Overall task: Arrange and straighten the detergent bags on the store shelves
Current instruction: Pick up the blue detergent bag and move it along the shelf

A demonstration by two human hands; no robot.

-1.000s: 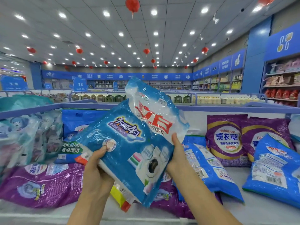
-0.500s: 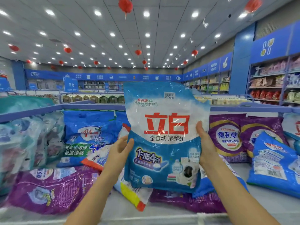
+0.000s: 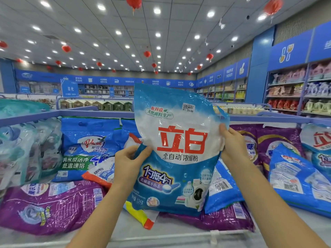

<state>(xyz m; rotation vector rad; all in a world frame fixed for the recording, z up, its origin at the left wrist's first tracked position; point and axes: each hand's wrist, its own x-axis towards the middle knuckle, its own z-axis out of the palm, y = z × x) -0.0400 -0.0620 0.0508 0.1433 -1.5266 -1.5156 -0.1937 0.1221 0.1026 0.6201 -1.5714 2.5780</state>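
Bag [image 3: 179, 149] hangs upright in the air over the shelf [image 3: 125, 230], front toward the camera. Left grip [image 3: 128, 161] pinches its left edge; right grip [image 3: 232, 145] holds its right edge. Purple bags [image 3: 50, 206] and blue bags [image 3: 295, 179] lie below and beside it. Bare shelf shows near the front edge, and open air lies above the bag.

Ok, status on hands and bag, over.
Left hand, right hand grip the detergent bag by its sides. Bag upright, label facing. Purple bag lying flat below.
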